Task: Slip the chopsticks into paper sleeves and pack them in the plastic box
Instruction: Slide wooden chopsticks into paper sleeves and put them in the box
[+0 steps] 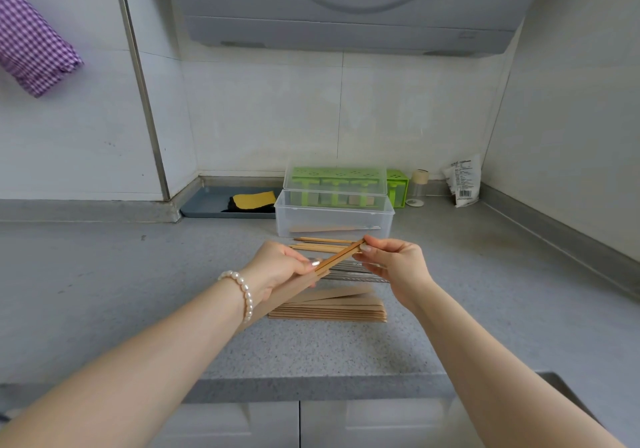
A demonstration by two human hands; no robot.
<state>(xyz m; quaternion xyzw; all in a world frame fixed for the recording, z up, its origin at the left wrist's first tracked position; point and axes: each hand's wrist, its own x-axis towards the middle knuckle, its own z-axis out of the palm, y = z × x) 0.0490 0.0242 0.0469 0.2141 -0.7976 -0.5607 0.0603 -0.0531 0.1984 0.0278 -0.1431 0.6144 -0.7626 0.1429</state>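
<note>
We are working over the speckled grey counter [450,309]. The clear plastic box [334,219] is standing open at the far side, ready for packing. Our left hand [277,267] is gripping a flat kraft paper sleeve [280,295] — mouth angled up — while our right hand [394,260] is pinching slim wooden chopsticks [341,257], feeding them in.

The left hand [277,267] hid the mouth of the paper sleeve [287,291]. The range hood [346,14] and checked cloth [31,42] ran off the frame's top and left edges. Print on the packet [462,181] was too small to read.
</note>
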